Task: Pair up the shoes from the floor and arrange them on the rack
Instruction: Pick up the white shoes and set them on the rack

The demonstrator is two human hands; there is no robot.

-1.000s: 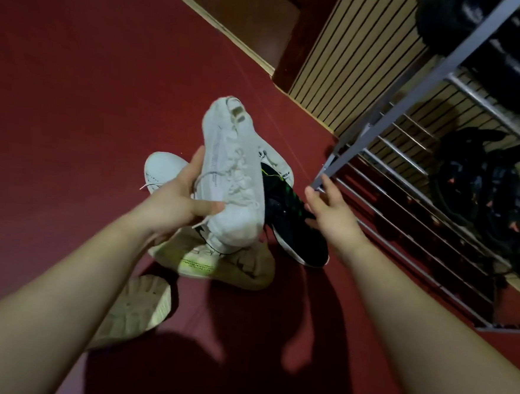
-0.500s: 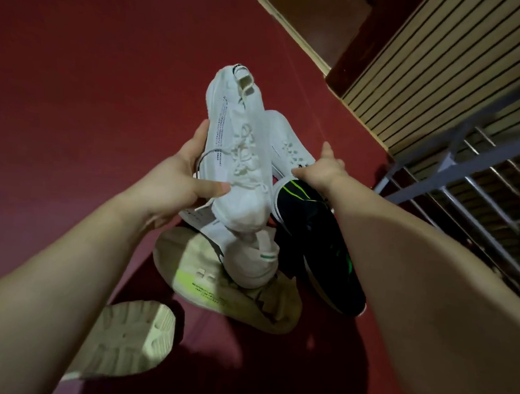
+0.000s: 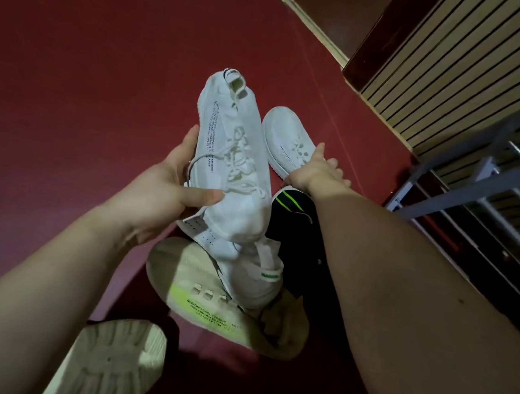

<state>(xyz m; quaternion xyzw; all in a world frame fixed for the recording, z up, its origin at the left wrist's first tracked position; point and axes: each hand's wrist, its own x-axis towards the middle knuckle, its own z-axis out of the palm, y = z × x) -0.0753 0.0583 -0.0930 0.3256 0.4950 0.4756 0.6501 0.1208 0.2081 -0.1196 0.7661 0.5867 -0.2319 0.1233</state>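
My left hand [image 3: 172, 193] grips a white knit sneaker [image 3: 230, 164] with black lettering, held above the pile with its heel pointing away. My right hand [image 3: 315, 173] reaches over the pile and takes hold of a matching white sneaker [image 3: 284, 137] lying on the red floor; its fingers curl at that shoe's heel end. Under the held shoe lie a white low sneaker with a green tab [image 3: 247, 273], a beige sneaker with a yellow-green stripe [image 3: 208, 304] and a black shoe with green lines [image 3: 294, 211]. The grey metal rack [image 3: 468, 186] stands at the right.
A beige ribbed sole [image 3: 111, 362] lies upturned at the bottom left. A slatted wall [image 3: 446, 71] runs behind the rack, with a dark door frame [image 3: 384, 33] beside it. Open red floor [image 3: 91, 77] spreads to the left.
My right hand has moved away from the rack, across the black shoe, onto the white sneaker on the floor. My view has swung left and down. My left hand keeps its shoe.
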